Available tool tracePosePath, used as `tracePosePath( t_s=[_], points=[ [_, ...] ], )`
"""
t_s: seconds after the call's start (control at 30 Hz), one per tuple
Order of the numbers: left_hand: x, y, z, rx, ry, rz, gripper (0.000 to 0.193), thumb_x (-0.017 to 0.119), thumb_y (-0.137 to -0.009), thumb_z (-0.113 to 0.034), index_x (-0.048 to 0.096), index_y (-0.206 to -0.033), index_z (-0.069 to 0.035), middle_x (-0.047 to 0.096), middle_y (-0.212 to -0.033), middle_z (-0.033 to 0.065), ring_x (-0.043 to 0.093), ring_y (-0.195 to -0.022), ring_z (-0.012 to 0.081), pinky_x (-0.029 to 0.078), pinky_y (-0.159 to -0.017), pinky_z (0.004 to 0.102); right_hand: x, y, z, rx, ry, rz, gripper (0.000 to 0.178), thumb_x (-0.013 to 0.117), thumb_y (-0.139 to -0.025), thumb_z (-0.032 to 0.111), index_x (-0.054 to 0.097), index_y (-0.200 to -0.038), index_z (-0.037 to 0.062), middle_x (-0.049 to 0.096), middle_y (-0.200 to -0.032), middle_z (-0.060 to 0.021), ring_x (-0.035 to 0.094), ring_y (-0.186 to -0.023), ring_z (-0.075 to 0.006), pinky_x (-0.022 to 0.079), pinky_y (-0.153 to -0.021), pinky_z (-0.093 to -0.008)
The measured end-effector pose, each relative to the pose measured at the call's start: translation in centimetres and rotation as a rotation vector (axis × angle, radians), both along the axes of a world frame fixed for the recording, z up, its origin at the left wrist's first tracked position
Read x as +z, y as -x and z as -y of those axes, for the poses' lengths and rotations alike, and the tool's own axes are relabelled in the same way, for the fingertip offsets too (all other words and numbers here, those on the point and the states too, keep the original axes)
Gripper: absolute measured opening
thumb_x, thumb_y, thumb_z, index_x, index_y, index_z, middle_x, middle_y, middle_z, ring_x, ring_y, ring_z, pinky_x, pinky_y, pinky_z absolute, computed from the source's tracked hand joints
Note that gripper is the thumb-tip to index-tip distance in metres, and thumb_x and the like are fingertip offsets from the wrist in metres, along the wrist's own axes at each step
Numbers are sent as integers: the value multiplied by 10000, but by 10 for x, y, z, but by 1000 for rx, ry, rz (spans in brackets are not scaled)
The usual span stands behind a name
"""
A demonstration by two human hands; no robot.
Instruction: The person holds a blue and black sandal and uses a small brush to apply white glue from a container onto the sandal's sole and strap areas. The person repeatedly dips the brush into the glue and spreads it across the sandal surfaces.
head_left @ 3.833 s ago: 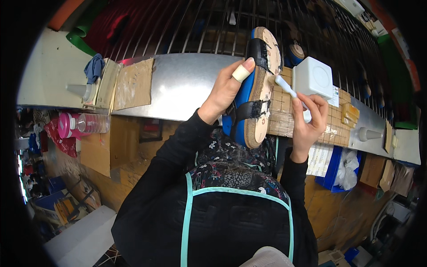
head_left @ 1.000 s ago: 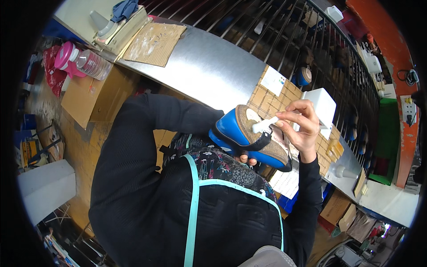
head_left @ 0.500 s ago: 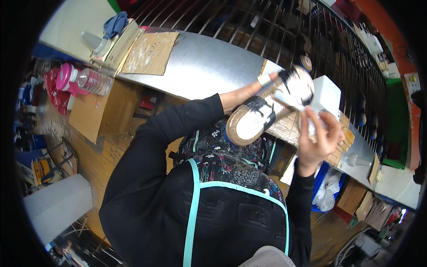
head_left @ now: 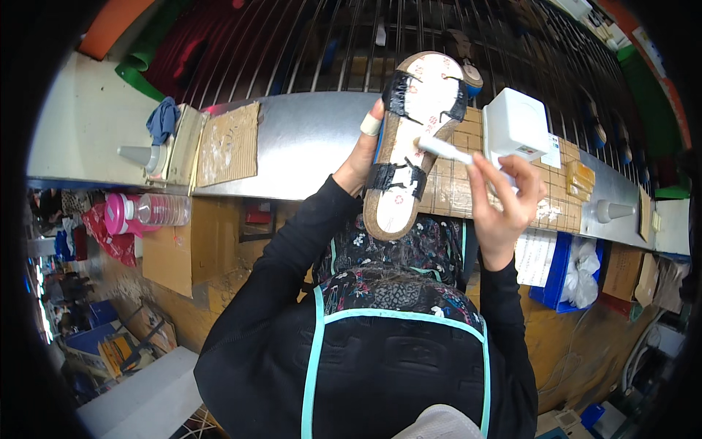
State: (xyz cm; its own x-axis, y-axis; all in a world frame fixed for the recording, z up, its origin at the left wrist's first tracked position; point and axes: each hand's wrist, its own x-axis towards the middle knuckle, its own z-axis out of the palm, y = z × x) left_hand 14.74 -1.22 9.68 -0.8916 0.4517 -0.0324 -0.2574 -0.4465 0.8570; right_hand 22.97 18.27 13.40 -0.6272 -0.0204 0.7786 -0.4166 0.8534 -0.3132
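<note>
An unfinished sandal sole [head_left: 409, 150] is held up over the bench edge, its pale face with small reddish marks toward me and its rounded ends pointing away and near. Black strap pieces are fixed along its rim, some ends lying on the pale face. My left hand [head_left: 358, 157] grips the sole's left side; a pale wrap circles the thumb, and the other fingers are hidden behind it. Between the pinched fingers of my right hand [head_left: 508, 201] is a white-handled brush [head_left: 447, 151]. Its tip touches the middle of the sole.
A white box-shaped container [head_left: 515, 121] stands on a brown gridded board [head_left: 475, 194] at the right. Beyond the metal bench [head_left: 307, 139] run metal bars [head_left: 358, 66] with more soles. Corrugated cardboard [head_left: 229, 146] lies left. A blue bin [head_left: 542, 294] with plastic bags sits below right.
The sole has turned from leaning rightward to nearly upright, its far end swinging left. The brush tip has moved left with it and is on the mid sole. My view has turned somewhat.
</note>
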Motion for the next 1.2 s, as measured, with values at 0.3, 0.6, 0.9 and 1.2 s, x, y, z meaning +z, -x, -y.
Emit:
tracePosePath(
  t_s=[0.3,0.6,0.9,1.2],
  points=[
    [-32,-1,11,71,-95,171,950,316,-865,-781,353,-1427,-17,500,-1368,174,557,-1203,236,493,-987,336,-40,-47,-69,-131,268,361,134,776,-764,188,756,-869,107,631,-846,-32,539,-678,-147,295,-746,-315],
    [-43,-10,-26,23,26,111,916,324,-878,-762,365,-1426,-29,510,-1358,153,558,-1192,226,492,-985,357,-73,-26,-125,-548,-201,215,55,737,-801,208,738,-835,165,598,-788,24,541,-680,-151,280,-710,-338],
    [-58,-11,-28,-130,-2,155,918,422,-847,-762,366,-1434,-59,511,-1368,119,557,-1181,209,476,-994,351,-46,-28,-135,-314,353,714,123,727,-819,185,739,-851,67,606,-742,-34,592,-721,-164,402,-737,-334],
    [-44,-17,-39,-202,-99,165,1052,619,-715,-767,387,-1390,7,547,-1297,175,590,-1152,240,515,-972,351,-11,16,-62,-30,364,272,168,773,-787,196,753,-895,69,607,-836,-24,543,-736,-130,324,-724,-305]
  ],
)
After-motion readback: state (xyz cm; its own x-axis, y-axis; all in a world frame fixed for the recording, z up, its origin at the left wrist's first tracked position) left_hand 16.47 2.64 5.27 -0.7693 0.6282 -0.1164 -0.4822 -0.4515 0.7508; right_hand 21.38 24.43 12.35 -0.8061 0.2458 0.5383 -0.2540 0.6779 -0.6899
